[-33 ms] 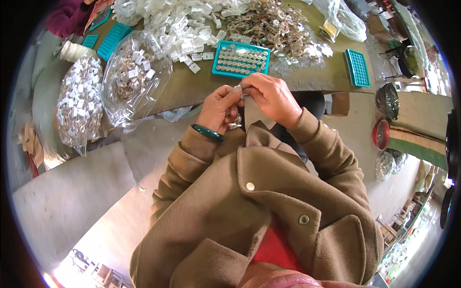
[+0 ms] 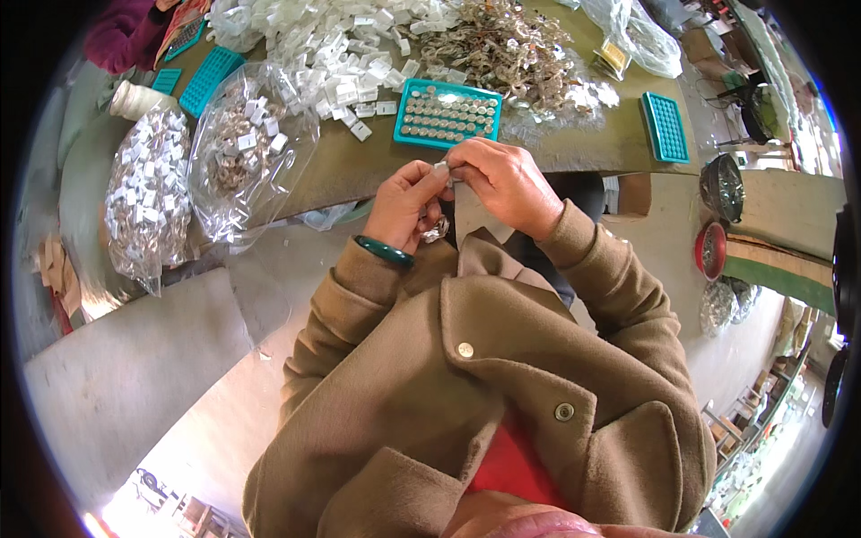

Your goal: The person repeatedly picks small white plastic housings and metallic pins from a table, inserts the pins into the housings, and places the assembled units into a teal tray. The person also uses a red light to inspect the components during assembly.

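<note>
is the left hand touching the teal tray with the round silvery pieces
Apart. The head view shows a strip of tabletop between the left hand and the near edge of the teal tray.

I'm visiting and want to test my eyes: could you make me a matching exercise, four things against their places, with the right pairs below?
Things:
1. Dark green bracelet
2. Teal tray with rows of round pieces
3. Small pale piece
4. Purple sleeve

Places:
A. Upper left of the picture
B. Where the left hand and right hand meet
C. At the left wrist
D. On the table, just beyond the hands

Pairs: 1-C, 2-D, 3-B, 4-A
</note>
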`<state>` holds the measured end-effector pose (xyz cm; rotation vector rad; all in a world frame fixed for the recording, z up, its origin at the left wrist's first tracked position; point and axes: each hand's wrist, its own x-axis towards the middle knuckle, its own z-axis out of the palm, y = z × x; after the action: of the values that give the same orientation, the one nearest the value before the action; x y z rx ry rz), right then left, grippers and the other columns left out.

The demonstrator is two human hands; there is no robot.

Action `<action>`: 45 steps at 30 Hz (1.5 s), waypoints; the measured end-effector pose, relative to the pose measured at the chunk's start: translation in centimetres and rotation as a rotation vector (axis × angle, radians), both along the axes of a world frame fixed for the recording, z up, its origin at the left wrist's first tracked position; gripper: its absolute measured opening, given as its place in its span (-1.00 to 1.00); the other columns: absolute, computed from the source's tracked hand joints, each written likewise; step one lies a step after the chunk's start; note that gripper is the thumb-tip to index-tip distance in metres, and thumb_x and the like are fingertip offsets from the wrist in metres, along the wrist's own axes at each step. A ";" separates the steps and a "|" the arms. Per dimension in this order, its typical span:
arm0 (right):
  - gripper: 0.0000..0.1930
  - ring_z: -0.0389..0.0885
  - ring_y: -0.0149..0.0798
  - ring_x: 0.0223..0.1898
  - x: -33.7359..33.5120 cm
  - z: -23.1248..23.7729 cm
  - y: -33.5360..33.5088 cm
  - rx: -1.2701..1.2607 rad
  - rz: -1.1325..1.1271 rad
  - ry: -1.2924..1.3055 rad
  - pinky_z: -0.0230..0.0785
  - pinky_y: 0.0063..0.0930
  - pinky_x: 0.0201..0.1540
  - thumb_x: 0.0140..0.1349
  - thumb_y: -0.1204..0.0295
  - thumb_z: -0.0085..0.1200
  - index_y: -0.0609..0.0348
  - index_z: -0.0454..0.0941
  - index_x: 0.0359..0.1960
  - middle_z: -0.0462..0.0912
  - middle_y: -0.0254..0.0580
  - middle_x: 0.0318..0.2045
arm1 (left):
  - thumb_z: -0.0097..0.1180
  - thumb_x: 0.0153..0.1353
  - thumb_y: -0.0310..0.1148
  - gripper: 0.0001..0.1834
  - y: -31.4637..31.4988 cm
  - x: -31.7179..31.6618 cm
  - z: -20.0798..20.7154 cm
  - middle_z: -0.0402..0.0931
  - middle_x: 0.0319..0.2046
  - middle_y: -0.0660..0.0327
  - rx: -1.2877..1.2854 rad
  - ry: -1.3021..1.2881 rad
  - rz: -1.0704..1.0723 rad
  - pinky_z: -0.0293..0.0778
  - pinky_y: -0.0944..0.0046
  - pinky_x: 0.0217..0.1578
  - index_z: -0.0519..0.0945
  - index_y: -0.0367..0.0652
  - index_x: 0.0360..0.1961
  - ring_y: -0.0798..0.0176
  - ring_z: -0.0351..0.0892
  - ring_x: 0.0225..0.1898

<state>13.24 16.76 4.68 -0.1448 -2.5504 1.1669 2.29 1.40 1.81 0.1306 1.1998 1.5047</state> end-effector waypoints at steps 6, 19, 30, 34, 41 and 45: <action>-0.86 0.70 -0.26 -0.44 -1.7 1.0 7.1 -0.179 -0.281 0.015 0.50 -0.44 -0.36 0.24 0.48 0.14 0.25 0.63 -0.22 0.67 -0.07 -0.43 | 0.03 0.41 -0.12 -0.66 -1.1 -2.6 3.5 0.52 -0.42 0.35 0.129 0.401 0.143 0.10 0.58 -0.72 0.50 -0.11 0.04 0.64 0.21 -0.67; -0.68 0.69 -0.09 -0.37 -8.0 0.3 15.4 0.222 -0.628 -0.047 0.52 -0.27 -0.19 0.11 0.13 0.20 0.09 0.68 -0.26 0.70 -0.10 -0.46 | 0.15 0.28 -0.17 -0.56 -6.4 -18.0 1.5 0.41 0.20 -0.15 -0.568 1.784 0.436 0.33 0.08 0.18 0.58 -0.22 0.09 -0.04 0.39 0.25; -0.81 0.56 -0.54 -0.50 -6.2 2.2 14.7 -0.640 -0.479 0.191 0.40 -0.64 -0.47 0.20 0.50 0.12 0.30 0.63 -0.17 0.64 -0.33 -0.48 | 0.10 0.36 -0.30 -0.65 -0.4 -6.2 4.5 0.60 0.04 0.12 0.137 0.749 0.365 0.47 0.37 0.01 0.58 -0.23 0.09 0.32 0.59 0.02; -0.79 0.52 -0.57 -0.50 -5.8 3.2 10.8 -0.629 -0.292 0.127 0.36 -0.68 -0.46 0.25 0.52 0.10 0.29 0.62 -0.11 0.61 -0.39 -0.46 | -0.02 0.43 -0.16 -0.57 2.7 -3.7 4.1 0.58 0.06 0.14 0.140 0.193 0.146 0.51 0.47 -0.18 0.50 -0.23 0.15 0.41 0.60 -0.09; -0.82 0.46 -0.60 -0.52 -4.2 2.7 3.2 -0.479 -0.194 -0.014 0.32 -0.66 -0.49 0.25 0.53 0.09 0.29 0.63 -0.14 0.60 -0.41 -0.51 | 0.03 0.42 -0.19 -0.64 3.4 -2.9 3.0 0.58 0.02 0.16 0.262 0.006 0.337 0.19 0.62 -0.58 0.54 -0.23 0.06 0.63 0.23 -0.53; -0.84 0.44 -0.62 -0.53 -2.6 2.6 0.6 -0.556 -0.091 -0.022 0.29 -0.65 -0.51 0.24 0.52 0.10 0.28 0.63 -0.17 0.58 -0.39 -0.52 | 0.10 0.38 -0.28 -0.71 1.8 -2.5 3.2 0.61 -0.08 0.23 0.266 0.074 0.334 0.10 0.62 -0.65 0.57 -0.23 0.00 0.64 0.16 -0.58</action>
<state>10.65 17.41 7.26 -0.3983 -2.1424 1.8091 -0.22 3.17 5.01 0.1716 1.1121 1.9658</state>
